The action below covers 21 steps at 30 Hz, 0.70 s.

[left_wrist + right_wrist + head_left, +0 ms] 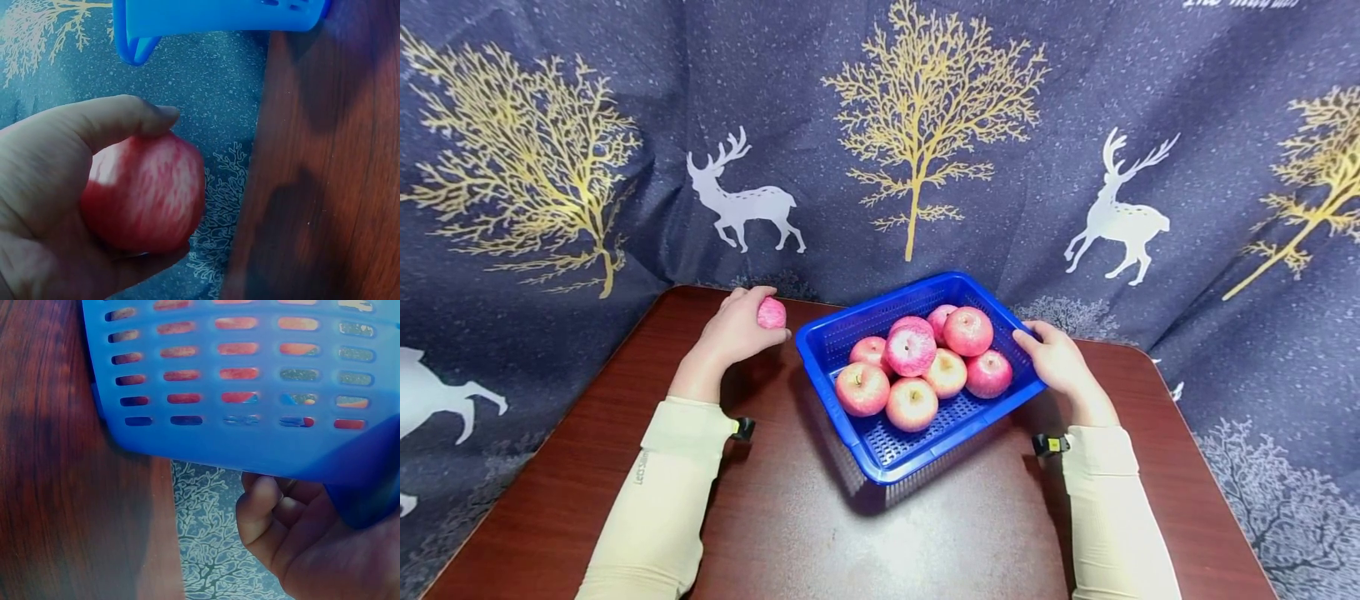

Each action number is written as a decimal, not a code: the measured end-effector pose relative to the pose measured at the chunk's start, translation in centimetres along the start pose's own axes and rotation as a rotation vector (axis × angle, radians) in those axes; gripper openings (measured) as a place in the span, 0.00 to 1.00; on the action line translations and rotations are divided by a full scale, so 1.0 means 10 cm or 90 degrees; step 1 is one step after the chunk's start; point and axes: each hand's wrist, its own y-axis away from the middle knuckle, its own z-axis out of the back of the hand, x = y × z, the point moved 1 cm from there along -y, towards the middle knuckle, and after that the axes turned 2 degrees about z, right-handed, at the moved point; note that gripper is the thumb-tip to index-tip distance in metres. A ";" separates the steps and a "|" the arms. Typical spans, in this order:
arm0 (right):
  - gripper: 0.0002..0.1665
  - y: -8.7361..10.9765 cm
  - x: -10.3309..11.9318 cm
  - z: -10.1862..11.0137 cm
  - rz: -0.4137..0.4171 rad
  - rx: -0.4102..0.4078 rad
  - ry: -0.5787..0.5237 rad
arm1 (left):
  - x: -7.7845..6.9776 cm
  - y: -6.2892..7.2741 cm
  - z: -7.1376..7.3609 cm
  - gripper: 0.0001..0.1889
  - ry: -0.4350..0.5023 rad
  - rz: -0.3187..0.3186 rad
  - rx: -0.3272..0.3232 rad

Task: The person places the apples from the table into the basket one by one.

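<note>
In the head view my left hand point(735, 327) grips a red-pink apple point(772, 314) to the left of a blue plastic basket point(886, 472). The left wrist view has the thumb over the top of this apple point(153, 197) and fingers beneath it. My right hand point(1058, 360) holds the basket's rim at its right end, with fingers curled at the edge. Several red and yellowish apples point(912, 404) lie piled inside the basket. Seen close in the right wrist view is the slotted basket wall point(206, 440), with red showing through, and my right hand point(294, 531) at its rim.
A brown wooden table point(880, 550) lies under the arms, with the basket's shadow on it. Behind the table hangs a dark blue cloth point(985, 225) printed with yellow trees and white deer. A small dark device point(743, 428) is worn on the left wrist, another point(1049, 445) on the right.
</note>
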 end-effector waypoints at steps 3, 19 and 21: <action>0.35 0.00 0.00 0.00 -0.001 -0.001 -0.001 | -0.03 0.01 0.02 0.45 0.011 0.000 -0.012; 0.34 -0.01 -0.03 -0.01 0.015 -0.009 -0.011 | -0.41 0.11 0.11 0.45 0.058 -0.078 -0.118; 0.33 -0.01 -0.03 -0.01 0.015 -0.010 -0.014 | -0.46 0.13 0.10 0.45 0.061 -0.093 -0.127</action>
